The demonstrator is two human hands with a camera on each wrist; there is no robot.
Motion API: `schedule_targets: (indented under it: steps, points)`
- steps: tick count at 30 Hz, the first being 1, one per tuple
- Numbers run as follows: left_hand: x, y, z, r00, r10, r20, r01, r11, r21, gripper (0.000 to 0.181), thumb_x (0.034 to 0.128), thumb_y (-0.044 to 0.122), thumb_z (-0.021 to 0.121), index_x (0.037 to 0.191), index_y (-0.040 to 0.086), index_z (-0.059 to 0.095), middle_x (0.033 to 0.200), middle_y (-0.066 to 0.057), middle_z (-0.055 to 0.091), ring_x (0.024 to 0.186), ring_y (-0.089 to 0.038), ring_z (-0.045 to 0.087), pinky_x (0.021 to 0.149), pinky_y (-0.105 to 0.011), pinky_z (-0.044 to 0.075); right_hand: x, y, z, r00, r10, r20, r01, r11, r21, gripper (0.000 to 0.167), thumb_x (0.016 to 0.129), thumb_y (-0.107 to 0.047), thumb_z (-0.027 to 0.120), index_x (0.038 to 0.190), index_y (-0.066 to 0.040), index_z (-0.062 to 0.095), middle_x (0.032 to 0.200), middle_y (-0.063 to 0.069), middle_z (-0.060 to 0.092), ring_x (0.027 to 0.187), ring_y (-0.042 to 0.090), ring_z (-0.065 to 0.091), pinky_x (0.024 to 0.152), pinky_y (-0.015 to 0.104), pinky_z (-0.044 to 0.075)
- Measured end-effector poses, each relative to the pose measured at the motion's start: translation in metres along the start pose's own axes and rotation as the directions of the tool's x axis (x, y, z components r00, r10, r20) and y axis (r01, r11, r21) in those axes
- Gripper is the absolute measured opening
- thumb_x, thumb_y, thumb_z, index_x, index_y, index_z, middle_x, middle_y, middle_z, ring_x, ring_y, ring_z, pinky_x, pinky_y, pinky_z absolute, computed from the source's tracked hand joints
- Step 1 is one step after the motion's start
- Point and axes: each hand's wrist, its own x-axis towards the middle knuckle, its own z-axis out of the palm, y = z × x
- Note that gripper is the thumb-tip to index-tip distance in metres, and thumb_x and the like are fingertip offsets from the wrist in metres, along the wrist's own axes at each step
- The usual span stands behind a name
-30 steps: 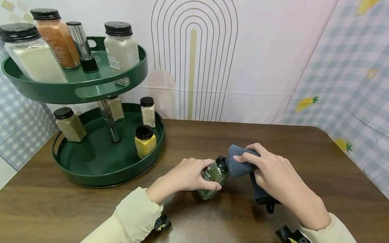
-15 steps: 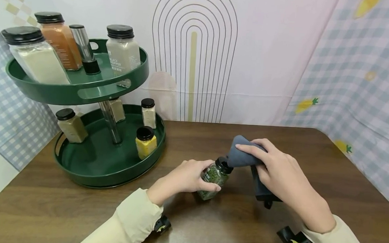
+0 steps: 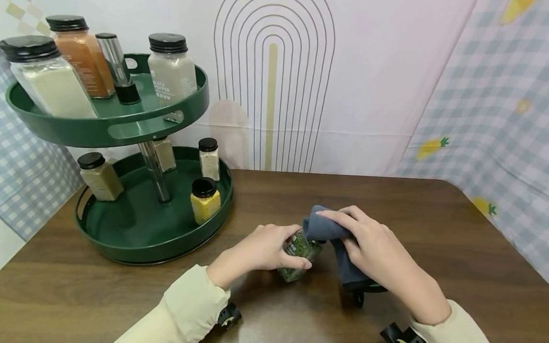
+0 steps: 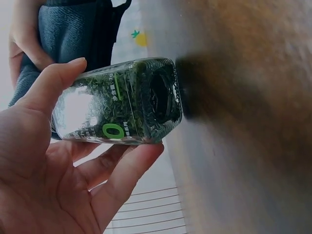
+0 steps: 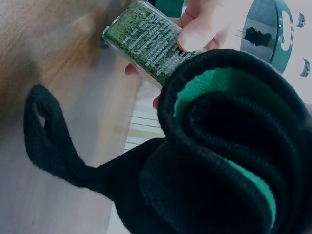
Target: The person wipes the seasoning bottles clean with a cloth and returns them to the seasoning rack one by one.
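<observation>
My left hand (image 3: 263,247) grips a clear glass spice jar (image 3: 299,253) of green dried herbs between thumb and fingers. It holds the jar tilted, the top leaning right; the left wrist view shows the jar's base just off the table. My right hand (image 3: 378,244) holds a folded dark blue-grey cloth (image 3: 325,228) with a green underside and a hanging loop (image 5: 44,131). The cloth covers the jar's black lid almost wholly in the head view. Part of the cloth hangs down below the right hand.
A two-tier green turntable rack (image 3: 154,248) stands at the left. Its upper tray holds large jars, such as an orange one (image 3: 82,60) and a black pepper jar (image 3: 172,75). Smaller jars, among them a yellow one (image 3: 205,205), stand on the lower tray. Fabric backdrops border the wooden table (image 3: 266,321).
My right hand lifted slightly, then moved left and down with the cloth, which now lies over the jar's lid. The left hand and the jar stay nearly where they were.
</observation>
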Motion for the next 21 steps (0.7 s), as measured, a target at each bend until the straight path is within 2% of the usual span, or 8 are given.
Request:
schedule_targets:
  steps: [3, 7, 12, 15, 18, 20, 21]
  points:
    - [-0.001, 0.000, 0.000, 1.000, 0.005, -0.012, -0.005, 1.000, 0.001, 0.056, 0.0777, 0.052, 0.067, 0.122, 0.019, 0.055, 0.079, 0.007, 0.061, 0.074, -0.009, 0.057, 0.070, -0.027, 0.044, 0.001, 0.001, -0.001, 0.999, 0.034, 0.018, -0.034, 0.999, -0.026, 0.056, 0.081, 0.004, 0.061, 0.128, -0.025, 0.053, 0.108, 0.005, 0.058, 0.074, 0.021, 0.059, 0.060, 0.036, 0.046]
    - [-0.002, 0.000, 0.001, 1.000, 0.009, -0.026, -0.008, 1.000, 0.008, 0.054, 0.0772, 0.052, 0.067, 0.120, 0.021, 0.056, 0.090, 0.007, 0.066, 0.083, -0.011, 0.061, 0.076, -0.030, 0.047, 0.000, 0.003, -0.003, 0.995, 0.086, 0.043, -0.082, 0.992, -0.096, 0.049, 0.083, 0.001, 0.060, 0.127, -0.021, 0.056, 0.104, 0.008, 0.059, 0.065, 0.018, 0.056, 0.052, 0.033, 0.042]
    - [-0.003, 0.000, 0.001, 1.000, 0.004, -0.030, -0.003, 1.000, 0.010, 0.054, 0.0767, 0.053, 0.067, 0.120, 0.023, 0.055, 0.091, 0.007, 0.066, 0.086, -0.013, 0.061, 0.076, -0.031, 0.048, -0.002, 0.006, -0.008, 0.985, 0.151, 0.084, -0.128, 0.964, -0.231, 0.046, 0.082, 0.000, 0.059, 0.124, -0.019, 0.057, 0.102, 0.013, 0.057, 0.050, 0.015, 0.045, 0.042, 0.028, 0.033]
    - [-0.003, 0.000, 0.001, 1.000, 0.003, -0.026, -0.003, 1.000, 0.000, 0.052, 0.0767, 0.052, 0.068, 0.119, 0.023, 0.055, 0.091, 0.007, 0.065, 0.084, -0.012, 0.061, 0.073, -0.030, 0.048, -0.003, 0.007, -0.014, 0.982, 0.180, 0.059, -0.157, 0.949, -0.272, 0.049, 0.081, 0.000, 0.058, 0.125, -0.020, 0.056, 0.104, 0.017, 0.056, 0.048, 0.016, 0.043, 0.039, 0.028, 0.031]
    - [-0.003, 0.000, 0.001, 1.000, 0.008, -0.030, -0.008, 1.000, 0.001, 0.052, 0.0765, 0.051, 0.068, 0.118, 0.023, 0.055, 0.090, 0.007, 0.065, 0.083, -0.012, 0.061, 0.072, -0.029, 0.047, -0.003, 0.004, -0.019, 0.989, 0.137, -0.051, -0.145, 0.962, -0.233, 0.050, 0.083, 0.000, 0.059, 0.127, -0.022, 0.055, 0.107, 0.017, 0.055, 0.049, 0.018, 0.046, 0.039, 0.029, 0.032]
    - [-0.004, 0.001, 0.001, 0.999, 0.015, -0.034, -0.015, 1.000, 0.011, 0.053, 0.0765, 0.051, 0.069, 0.119, 0.022, 0.055, 0.090, 0.007, 0.066, 0.082, -0.012, 0.061, 0.070, -0.029, 0.047, -0.003, 0.001, -0.020, 0.991, 0.054, -0.122, -0.076, 0.981, -0.176, 0.053, 0.082, 0.002, 0.059, 0.128, -0.024, 0.055, 0.110, 0.014, 0.056, 0.052, 0.018, 0.051, 0.042, 0.029, 0.037]
    - [-0.004, 0.002, 0.002, 0.999, 0.020, -0.038, -0.019, 1.000, 0.023, 0.053, 0.0762, 0.051, 0.069, 0.119, 0.022, 0.055, 0.090, 0.006, 0.066, 0.081, -0.013, 0.061, 0.068, -0.029, 0.048, -0.003, -0.002, -0.019, 0.991, 0.007, -0.130, -0.027, 0.988, -0.152, 0.056, 0.081, 0.003, 0.060, 0.129, -0.026, 0.054, 0.112, 0.013, 0.056, 0.054, 0.018, 0.052, 0.044, 0.028, 0.038]
